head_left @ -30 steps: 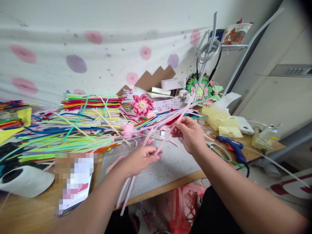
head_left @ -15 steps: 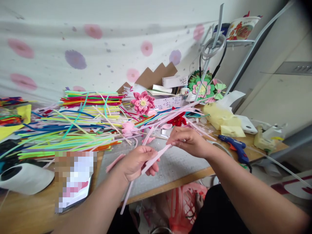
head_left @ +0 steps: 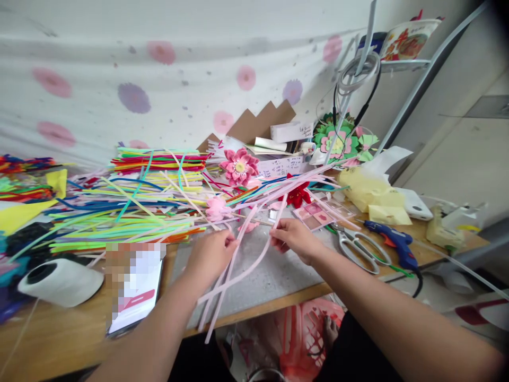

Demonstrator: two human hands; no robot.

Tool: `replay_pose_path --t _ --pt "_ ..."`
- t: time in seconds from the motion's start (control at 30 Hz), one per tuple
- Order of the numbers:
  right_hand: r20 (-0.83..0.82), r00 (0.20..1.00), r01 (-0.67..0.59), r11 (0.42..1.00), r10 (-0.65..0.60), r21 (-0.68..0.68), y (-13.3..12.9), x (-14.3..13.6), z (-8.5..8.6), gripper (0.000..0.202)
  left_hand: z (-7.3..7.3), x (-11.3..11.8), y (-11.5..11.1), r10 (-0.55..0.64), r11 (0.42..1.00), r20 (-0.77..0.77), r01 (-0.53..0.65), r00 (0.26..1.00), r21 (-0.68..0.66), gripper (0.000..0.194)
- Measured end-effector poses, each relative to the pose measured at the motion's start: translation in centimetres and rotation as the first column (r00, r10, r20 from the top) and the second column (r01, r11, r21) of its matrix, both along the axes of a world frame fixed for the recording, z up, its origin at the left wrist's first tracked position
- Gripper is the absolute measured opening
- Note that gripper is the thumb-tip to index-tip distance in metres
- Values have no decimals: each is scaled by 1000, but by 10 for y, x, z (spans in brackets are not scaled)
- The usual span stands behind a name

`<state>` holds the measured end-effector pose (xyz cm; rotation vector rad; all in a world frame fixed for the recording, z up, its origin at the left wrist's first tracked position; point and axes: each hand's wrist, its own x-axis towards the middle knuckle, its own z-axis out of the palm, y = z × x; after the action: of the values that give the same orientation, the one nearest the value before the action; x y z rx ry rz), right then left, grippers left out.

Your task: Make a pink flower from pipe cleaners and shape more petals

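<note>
My right hand (head_left: pixel 296 240) is closed, pinching a pale pink pipe cleaner (head_left: pixel 254 263) that bends down to the left over the mat. My left hand (head_left: pixel 212 253) has curled fingers at another pale pink pipe cleaner (head_left: pixel 249 216), which slants down toward the table's front edge; its fingertips are partly hidden. Below the left hand, the strips cross. A light pink fuzzy flower (head_left: pixel 217 209) lies just beyond the left hand, with a small pink piece (head_left: pixel 248 227) between the hands. Farther back are a deeper pink flower (head_left: pixel 239 167) and a red one (head_left: pixel 298 195).
Bundles of coloured pipe cleaners (head_left: pixel 131 228) fill the back left. A phone (head_left: pixel 137 297) and a white spool (head_left: pixel 61 284) lie at left. Scissors (head_left: pixel 360 249) and a blue glue gun (head_left: pixel 392 241) lie at right. A grey mat (head_left: pixel 274 281) covers the table's front.
My hands have moved apart, and the pink strip once stretched between them now curves from the right hand. My left hand has shifted to another strip. The view has turned slightly left.
</note>
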<state>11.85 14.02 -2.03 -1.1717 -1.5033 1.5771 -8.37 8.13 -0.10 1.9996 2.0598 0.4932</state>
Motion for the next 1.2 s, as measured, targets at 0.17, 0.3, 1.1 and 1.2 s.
replay_pose_path --t 0.17,0.3,1.1,1.2 --pt "24 999 -46 994 48 -99 -1 -21 -14 10 -27 3 43 59 998 41 -59 997 1 31" --pt "0 999 -45 987 46 -155 -2 -30 -16 11 -32 5 45 63 998 183 -57 981 -35 15" --pt "-73 981 -155 956 179 249 -13 -20 7 27 -11 46 7 223 877 958 393 179 -277 23" --pt "275 958 -221 835 87 504 14 -7 26 30 -11 51 25 219 906 973 357 68 -228 22"
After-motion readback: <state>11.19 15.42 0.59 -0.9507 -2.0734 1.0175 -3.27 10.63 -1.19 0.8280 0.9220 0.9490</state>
